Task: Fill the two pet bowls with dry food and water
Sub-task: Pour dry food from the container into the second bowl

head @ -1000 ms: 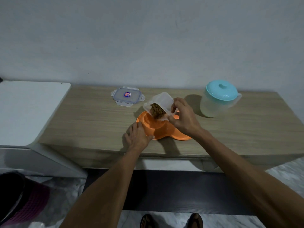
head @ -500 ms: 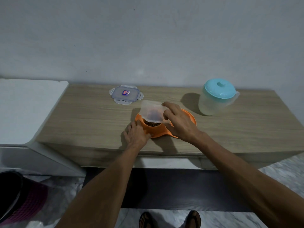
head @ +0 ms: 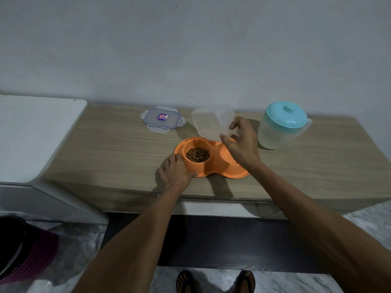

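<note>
On the long wooden tabletop (head: pixel 317 170) stands one orange plastic double pet bowl (head: pixel 213 166) near the front edge, about midway along it. Its left cup holds brown dry kibble (head: pixel 197 154); its right cup is mostly hidden under the right hand (head: pixel 241 144). That hand's fingers are curled around one clear empty plastic container (head: pixel 212 121), held tilted above the bowl's rear rim. The left hand (head: pixel 176 173) lies flat against the bowl's left edge, fingers spread and loosely bent, gripping nothing. One clear clip-lock lid (head: pixel 162 120) lies flat near the back edge, left of the container. One translucent pitcher with a turquoise lid (head: pixel 282 125) stands upright toward the back edge, just beside the right hand. Bare wood stretches toward both ends. A white cabinet (head: pixel 31 134) abuts the left end.
</note>
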